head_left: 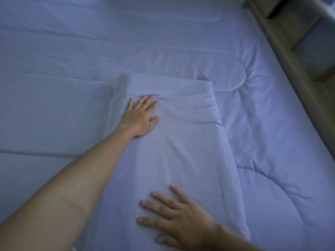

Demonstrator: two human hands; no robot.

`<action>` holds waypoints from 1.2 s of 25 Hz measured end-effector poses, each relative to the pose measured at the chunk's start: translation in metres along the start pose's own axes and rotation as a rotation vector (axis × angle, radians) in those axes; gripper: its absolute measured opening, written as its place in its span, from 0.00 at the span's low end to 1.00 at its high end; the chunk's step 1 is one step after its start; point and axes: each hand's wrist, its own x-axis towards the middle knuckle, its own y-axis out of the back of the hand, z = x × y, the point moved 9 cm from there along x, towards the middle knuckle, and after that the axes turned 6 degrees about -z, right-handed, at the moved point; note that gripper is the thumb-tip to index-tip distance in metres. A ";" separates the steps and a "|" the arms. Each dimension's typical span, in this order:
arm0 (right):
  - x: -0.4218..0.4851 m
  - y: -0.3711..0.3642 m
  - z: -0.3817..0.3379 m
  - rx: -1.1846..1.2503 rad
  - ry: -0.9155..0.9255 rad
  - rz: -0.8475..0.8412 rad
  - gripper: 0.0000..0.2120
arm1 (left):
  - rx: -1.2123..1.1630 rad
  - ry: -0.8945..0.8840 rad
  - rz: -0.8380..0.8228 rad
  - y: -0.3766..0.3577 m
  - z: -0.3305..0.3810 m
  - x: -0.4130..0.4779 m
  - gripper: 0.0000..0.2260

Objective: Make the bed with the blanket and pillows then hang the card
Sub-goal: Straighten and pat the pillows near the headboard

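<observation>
At the left of the bed, a flat fold of pale bedding is seen lying smooth; whether it is part of the blanket cannot be told. The left hand is reached out past it and laid open, fingers straight, on the far end of the pillow. Small creases are gathered just ahead of the fingertips, so the cover is judged to be pressed and smoothed rather than gripped. The pillow is placed about the middle of the bed, its length running from the near edge toward the far side. The right hand is spread flat on the pillow's near end, fingers apart, with nothing held. It is probably set there to pin the pillow while the far end is flattened. To the right, the quilted blanket is spread beneath and beside the pillow as far as the bed's right edge, where a wooden frame is met.

Counted: one pillow, one blanket, two hands. More pillows are called for by the task, but no other is shown, and no card is seen.
</observation>
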 end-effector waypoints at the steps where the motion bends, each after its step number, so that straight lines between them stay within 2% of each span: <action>1: 0.013 0.005 0.016 -0.006 -0.042 0.021 0.26 | -0.010 0.025 0.007 0.003 -0.010 0.016 0.28; 3: 0.041 0.019 0.081 0.024 -0.205 0.063 0.25 | -0.052 0.088 0.036 0.009 -0.030 0.045 0.28; 6: 0.075 0.044 0.216 0.081 -0.461 0.119 0.26 | -0.181 0.174 0.059 0.011 -0.058 0.075 0.29; 10: 0.068 0.060 0.373 0.150 -0.868 0.144 0.24 | -0.451 0.289 0.078 -0.002 -0.081 0.082 0.33; 12: 0.038 0.052 0.413 0.351 -1.036 0.244 0.25 | -0.491 0.300 0.102 0.004 -0.080 0.080 0.35; 13: 0.021 0.046 0.419 0.533 -1.093 0.333 0.26 | -0.498 0.319 0.113 0.006 -0.080 0.076 0.37; 15: -0.003 0.031 0.401 0.900 -1.103 0.506 0.26 | -0.594 0.403 0.118 0.003 -0.084 0.060 0.41; 18: -0.045 0.012 0.326 1.240 -1.163 0.607 0.23 | -0.821 0.574 0.064 -0.021 -0.088 0.020 0.43; 21: -0.084 -0.011 0.253 1.456 -1.189 0.603 0.22 | -1.020 0.647 -0.061 -0.051 -0.083 -0.027 0.42; 23: -0.104 -0.017 0.212 1.516 -1.179 0.616 0.21 | -1.178 0.608 -0.080 -0.058 -0.075 -0.052 0.41; 25: -0.120 -0.029 0.189 1.540 -1.190 0.620 0.28 | -1.256 0.594 -0.110 -0.068 -0.071 -0.071 0.40; 27: -0.129 -0.047 0.170 1.729 -1.192 0.599 0.37 | -1.337 0.595 -0.071 -0.071 -0.070 -0.095 0.37; 30: -0.121 -0.044 0.156 1.929 -1.084 0.476 0.41 | -1.397 0.655 0.002 -0.075 -0.073 -0.119 0.39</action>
